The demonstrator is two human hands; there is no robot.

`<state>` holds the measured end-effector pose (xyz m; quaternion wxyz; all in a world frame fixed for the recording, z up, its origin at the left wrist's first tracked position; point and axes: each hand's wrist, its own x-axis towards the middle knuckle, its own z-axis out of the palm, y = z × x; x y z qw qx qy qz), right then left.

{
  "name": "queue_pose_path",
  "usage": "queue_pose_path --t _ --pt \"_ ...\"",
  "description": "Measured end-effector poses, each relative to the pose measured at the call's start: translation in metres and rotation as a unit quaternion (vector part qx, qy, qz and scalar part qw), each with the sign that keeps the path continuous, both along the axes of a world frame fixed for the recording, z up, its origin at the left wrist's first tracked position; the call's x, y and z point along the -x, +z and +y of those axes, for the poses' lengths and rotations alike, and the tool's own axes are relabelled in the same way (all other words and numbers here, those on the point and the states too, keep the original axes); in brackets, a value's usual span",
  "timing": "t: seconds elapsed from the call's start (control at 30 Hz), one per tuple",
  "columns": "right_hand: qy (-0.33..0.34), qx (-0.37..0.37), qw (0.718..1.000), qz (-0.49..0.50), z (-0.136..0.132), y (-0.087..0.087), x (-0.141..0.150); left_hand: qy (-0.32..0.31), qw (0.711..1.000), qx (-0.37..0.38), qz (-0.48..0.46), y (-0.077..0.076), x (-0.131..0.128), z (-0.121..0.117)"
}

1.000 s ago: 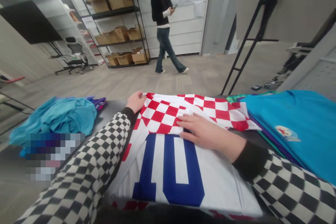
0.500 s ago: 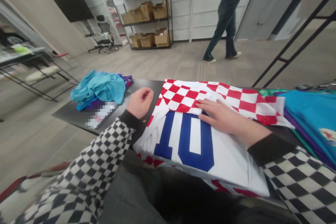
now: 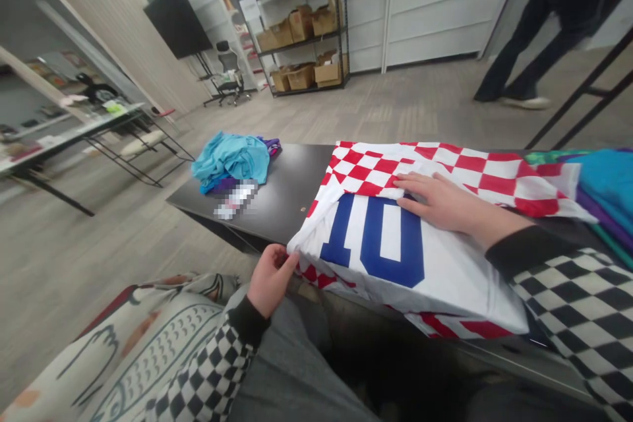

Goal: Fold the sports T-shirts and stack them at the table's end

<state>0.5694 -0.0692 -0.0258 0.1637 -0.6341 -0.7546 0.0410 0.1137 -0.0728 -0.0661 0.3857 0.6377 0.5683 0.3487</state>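
Note:
A white jersey [image 3: 448, 264] with red checks and a blue number 10 lies spread on the dark table [image 3: 291, 175], its lower part hanging over the front edge. My left hand [image 3: 271, 278] pinches the jersey's near left corner between thumb and fingers. Flat on the cloth, just above the number's zero, rests my right hand [image 3: 440, 201], fingers stretched out. One checked sleeve [image 3: 534, 178] reaches out to the right.
A heap of light blue clothing [image 3: 230, 161] lies at the table's left end, beside a blurred packet [image 3: 236, 199]. Blue and purple folded clothes [image 3: 610, 191] are stacked at the right. Behind stand shelves with boxes [image 3: 301, 23]. A person [image 3: 539, 26] walks at the back right.
My left hand has come down from the table's left side to the jersey's near corner and gripped it. My right hand stays on the cloth. The person behind moved right; the view shifted.

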Motion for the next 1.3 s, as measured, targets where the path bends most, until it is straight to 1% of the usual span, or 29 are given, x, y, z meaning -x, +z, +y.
queue_pose_path --t 0.07,0.1,0.17,0.23,0.27,0.33,0.37,0.4,0.43,0.5,0.53,0.57,0.6,0.63,0.67,0.7,0.77,0.83,0.87,0.9,0.97,1.0,1.03,1.1,1.17,1.23,1.3 --pt "0.002 -0.009 1.000 0.000 0.001 -0.002 -0.001 -0.018 0.999 0.007 0.031 0.010 0.002 0.000" --pt "0.002 -0.011 1.000 -0.001 0.002 -0.003 -0.002 -0.021 0.998 -0.003 0.059 0.017 0.003 -0.002" --pt "0.000 -0.010 1.000 -0.002 0.003 -0.004 -0.002 -0.013 0.990 -0.047 0.133 0.032 0.005 -0.011" --pt "-0.001 -0.005 1.000 0.000 0.003 -0.003 -0.002 0.006 0.975 -0.100 0.199 0.046 0.003 -0.022" --pt "-0.001 -0.003 1.000 0.001 0.002 -0.001 -0.002 0.009 0.968 -0.114 0.223 0.052 0.000 -0.028" --pt "-0.001 -0.004 1.000 -0.002 -0.001 0.005 0.000 -0.010 0.960 -0.111 0.256 0.057 -0.009 -0.039" --pt "0.000 -0.009 1.000 -0.008 -0.003 0.009 0.002 -0.035 0.958 -0.096 0.268 0.057 -0.014 -0.044" --pt "0.000 -0.015 1.000 -0.018 -0.005 0.014 0.003 -0.075 0.956 -0.071 0.274 0.055 -0.018 -0.049" --pt "0.000 -0.021 0.999 -0.030 -0.008 0.018 0.005 -0.128 0.952 -0.036 0.274 0.052 -0.023 -0.053" --pt "-0.008 -0.030 0.998 -0.051 -0.011 0.025 0.007 -0.246 0.934 0.038 0.257 0.047 -0.029 -0.058" --pt "-0.016 -0.032 0.998 -0.057 -0.013 0.028 0.008 -0.294 0.922 0.069 0.241 0.046 -0.030 -0.059" --pt "-0.027 -0.034 0.997 -0.062 -0.014 0.029 0.009 -0.327 0.914 0.094 0.221 0.046 -0.031 -0.058" --pt "-0.040 -0.036 0.996 -0.065 -0.014 0.031 0.009 -0.344 0.911 0.109 0.199 0.047 -0.030 -0.056" --pt "-0.052 -0.040 0.996 -0.066 -0.015 0.031 0.010 -0.343 0.916 0.109 0.176 0.050 -0.030 -0.052" --pt "-0.066 -0.046 0.995 -0.065 -0.015 0.032 0.010 -0.327 0.928 0.094 0.154 0.054 -0.029 -0.047" --pt "-0.079 -0.054 0.994 -0.062 -0.015 0.032 0.010 -0.301 0.942 0.065 0.137 0.060 -0.028 -0.039" --pt "-0.099 -0.065 0.991 -0.058 -0.016 0.033 0.009 -0.229 0.966 -0.021 0.118 0.073 -0.031 -0.016" --pt "-0.106 -0.062 0.991 -0.060 -0.016 0.033 0.008 -0.171 0.974 -0.100 0.111 0.087 -0.043 0.015" --pt "-0.102 -0.056 0.991 -0.062 -0.016 0.032 0.007 -0.159 0.973 -0.124 0.107 0.094 -0.054 0.034" --pt "-0.094 -0.048 0.993 -0.061 -0.016 0.030 0.006 -0.158 0.972 -0.142 0.102 0.101 -0.067 0.055" --pt "-0.072 -0.040 0.995 -0.048 -0.015 0.026 0.003 -0.184 0.964 -0.166 0.099 0.112 -0.100 0.100" --pt "-0.061 -0.044 0.996 -0.039 -0.016 0.024 0.001 -0.201 0.957 -0.177 0.108 0.115 -0.119 0.123" --pt "-0.052 -0.051 0.997 -0.029 -0.016 0.022 0.000 -0.217 0.948 -0.188 0.137 0.117 -0.138 0.146" --pt "-0.037 -0.062 0.997 -0.005 -0.018 0.020 -0.001 -0.212 0.933 -0.183 0.228 0.115 -0.172 0.187" --pt "-0.019 -0.051 0.998 0.025 -0.022 0.022 0.000 -0.184 0.924 -0.163 0.293 0.105 -0.198 0.218" --pt "-0.002 -0.031 0.998 0.050 -0.026 0.024 0.003 -0.160 0.925 -0.154 0.309 0.092 -0.214 0.239" --pt "0.008 -0.023 0.998 0.060 -0.029 0.026 0.005 -0.144 0.930 -0.158 0.300 0.079 -0.222 0.252"
